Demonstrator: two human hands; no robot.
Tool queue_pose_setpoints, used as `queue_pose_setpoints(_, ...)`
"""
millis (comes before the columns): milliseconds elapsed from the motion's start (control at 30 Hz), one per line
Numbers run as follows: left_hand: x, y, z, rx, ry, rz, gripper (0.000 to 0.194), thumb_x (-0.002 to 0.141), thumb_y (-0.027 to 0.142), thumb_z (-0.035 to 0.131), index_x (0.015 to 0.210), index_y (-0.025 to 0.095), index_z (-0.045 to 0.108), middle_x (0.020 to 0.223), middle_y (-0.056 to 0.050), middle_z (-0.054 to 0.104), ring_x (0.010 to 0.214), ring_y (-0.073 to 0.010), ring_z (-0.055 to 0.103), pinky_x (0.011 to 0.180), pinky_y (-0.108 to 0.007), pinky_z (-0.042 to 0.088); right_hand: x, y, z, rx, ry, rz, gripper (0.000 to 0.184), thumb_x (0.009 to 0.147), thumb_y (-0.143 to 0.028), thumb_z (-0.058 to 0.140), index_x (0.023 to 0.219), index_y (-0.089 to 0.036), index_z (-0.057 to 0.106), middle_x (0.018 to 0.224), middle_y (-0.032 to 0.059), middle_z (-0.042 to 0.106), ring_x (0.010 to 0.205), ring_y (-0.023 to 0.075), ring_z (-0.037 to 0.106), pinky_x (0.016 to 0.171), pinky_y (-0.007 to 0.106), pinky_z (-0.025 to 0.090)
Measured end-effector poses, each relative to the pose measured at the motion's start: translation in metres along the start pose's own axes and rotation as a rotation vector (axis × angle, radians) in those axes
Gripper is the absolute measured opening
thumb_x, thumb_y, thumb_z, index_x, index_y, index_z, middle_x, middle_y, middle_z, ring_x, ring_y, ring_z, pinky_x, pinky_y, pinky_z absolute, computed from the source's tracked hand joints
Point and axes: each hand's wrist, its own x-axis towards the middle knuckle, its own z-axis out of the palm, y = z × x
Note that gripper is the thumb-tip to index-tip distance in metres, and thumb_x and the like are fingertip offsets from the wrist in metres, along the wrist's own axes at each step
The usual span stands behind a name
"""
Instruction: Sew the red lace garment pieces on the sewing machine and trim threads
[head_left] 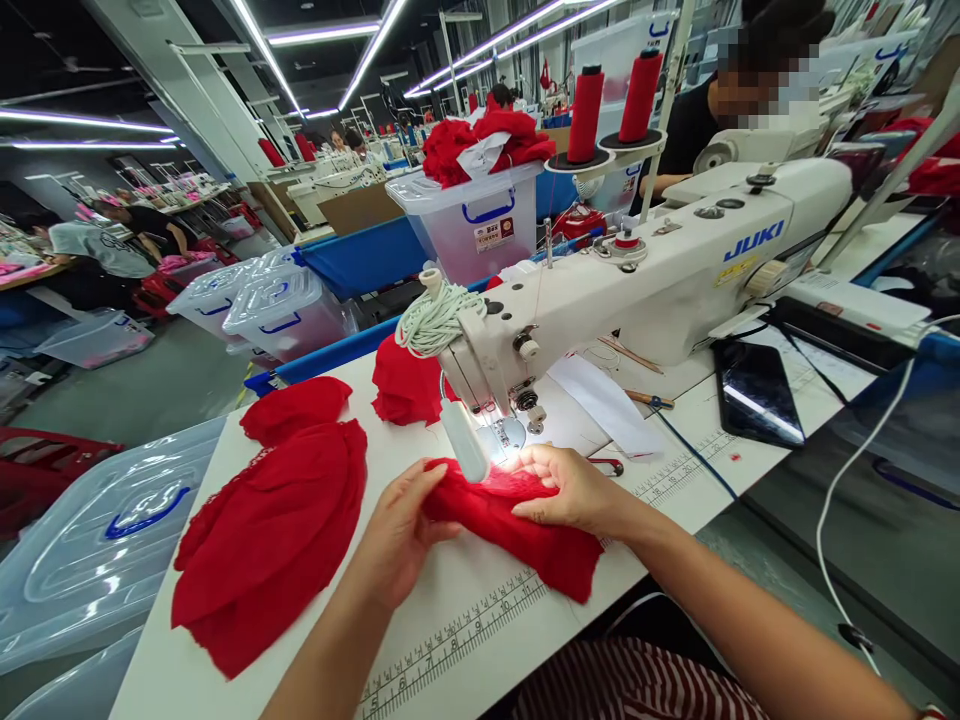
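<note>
A strip of red fabric (525,535) lies on the white sewing table (465,640) under the needle of a white JUKI sewing machine (660,270). My left hand (401,535) pinches the fabric's left end, fingers closed on it. My right hand (570,488) lies on top of the fabric just right of the lit needle area, fingers pressed onto the cloth. A pile of red fabric pieces (274,540) sits on the table to the left of my hands.
More red pieces (405,385) lie behind the machine head. Two red thread cones (611,105) stand on the machine's stand. A dark tablet (754,395) lies at the right. Clear lidded bins (105,540) stand to the left. A co-worker (720,90) sits behind the machine.
</note>
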Motion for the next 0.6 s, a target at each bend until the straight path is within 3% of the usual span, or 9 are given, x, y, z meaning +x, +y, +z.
queue_pose_setpoints(100, -0.026, 0.014, -0.040, 0.263, 0.138, -0.136, 0.028, 0.063, 0.041, 0.075, 0.078, 0.020, 0.064, 0.059, 0.005, 0.052, 0.043, -0.0071, 0.040, 0.035, -0.017, 0.032, -0.005, 0.001, -0.006, 0.098, -0.126, 0.034, 0.010, 0.074, -0.022, 0.065, 0.082, -0.018, 0.061, 0.079, 0.0000, 0.063, 0.071, 0.0130, 0.057, 0.063, 0.024, 0.044)
queue_pose_setpoints(200, -0.050, 0.022, -0.063, 0.731, -0.136, -0.279, 0.029, 0.068, 0.047, 0.071, 0.068, 0.019, 0.066, 0.063, -0.001, 0.060, 0.056, -0.0135, 0.051, 0.042, -0.019, 0.035, -0.007, -0.004, -0.001, 0.088, -0.155, 0.015, 0.017, 0.074, -0.023, 0.067, 0.089, -0.017, 0.061, 0.077, -0.0010, 0.060, 0.069, 0.0115, 0.055, 0.062, 0.023, 0.043)
queue_pose_setpoints(267, -0.057, 0.023, -0.057, 0.893, -0.135, -0.140, 0.030, 0.066, 0.048, 0.072, 0.080, 0.021, 0.070, 0.084, -0.005, 0.067, 0.067, -0.0160, 0.055, 0.049, -0.020, 0.038, -0.006, -0.011, 0.008, 0.049, -0.217, -0.024, 0.029, 0.071, -0.026, 0.072, 0.097, -0.018, 0.062, 0.077, -0.0017, 0.059, 0.069, 0.0115, 0.054, 0.062, 0.023, 0.043)
queue_pose_setpoints(333, -0.053, 0.020, -0.038, 0.847, -0.128, -0.006, 0.046, 0.064, 0.048, 0.074, 0.104, 0.027, 0.066, 0.109, -0.004, 0.064, 0.065, -0.0133, 0.053, 0.050, -0.020, 0.037, -0.004, -0.018, 0.018, 0.037, -0.285, -0.051, 0.035, 0.068, -0.027, 0.075, 0.100, -0.018, 0.063, 0.075, -0.0028, 0.058, 0.067, 0.0111, 0.053, 0.060, 0.022, 0.042)
queue_pose_setpoints(367, -0.048, 0.017, -0.027, 0.766, -0.202, -0.005, 0.050, 0.065, 0.049, 0.074, 0.108, 0.027, 0.064, 0.107, -0.004, 0.063, 0.062, -0.0116, 0.051, 0.050, -0.020, 0.037, -0.004, -0.021, 0.022, 0.057, -0.301, -0.049, 0.036, 0.068, -0.027, 0.076, 0.100, -0.019, 0.063, 0.076, -0.0028, 0.059, 0.067, 0.0112, 0.053, 0.060, 0.022, 0.042)
queue_pose_setpoints(433, -0.034, 0.011, -0.010, 0.587, -0.348, -0.077, 0.039, 0.069, 0.052, 0.069, 0.092, 0.021, 0.066, 0.077, -0.001, 0.062, 0.052, -0.0089, 0.042, 0.043, -0.018, 0.029, -0.004, -0.022, 0.024, 0.174, -0.282, 0.008, 0.041, 0.067, -0.025, 0.076, 0.106, -0.021, 0.062, 0.081, -0.0015, 0.063, 0.071, 0.0132, 0.058, 0.064, 0.024, 0.045)
queue_pose_setpoints(500, -0.019, 0.008, -0.003, 0.444, -0.296, -0.098, 0.036, 0.072, 0.054, 0.066, 0.076, 0.018, 0.060, 0.058, 0.004, 0.050, 0.047, -0.0066, 0.035, 0.041, -0.017, 0.022, -0.006, -0.019, 0.021, 0.319, -0.223, 0.070, 0.046, 0.067, -0.024, 0.077, 0.110, -0.023, 0.061, 0.090, 0.0007, 0.066, 0.082, 0.0172, 0.062, 0.073, 0.028, 0.049)
queue_pose_setpoints(600, 0.000, 0.007, -0.005, 0.286, -0.154, -0.045, 0.036, 0.071, 0.052, 0.069, 0.077, 0.018, 0.057, 0.055, 0.007, 0.043, 0.045, -0.0052, 0.031, 0.040, -0.016, 0.019, -0.008, -0.009, 0.012, 0.426, -0.125, 0.075, 0.033, 0.070, -0.028, 0.074, 0.102, -0.021, 0.065, 0.091, 0.0029, 0.067, 0.091, 0.0210, 0.063, 0.082, 0.034, 0.049)
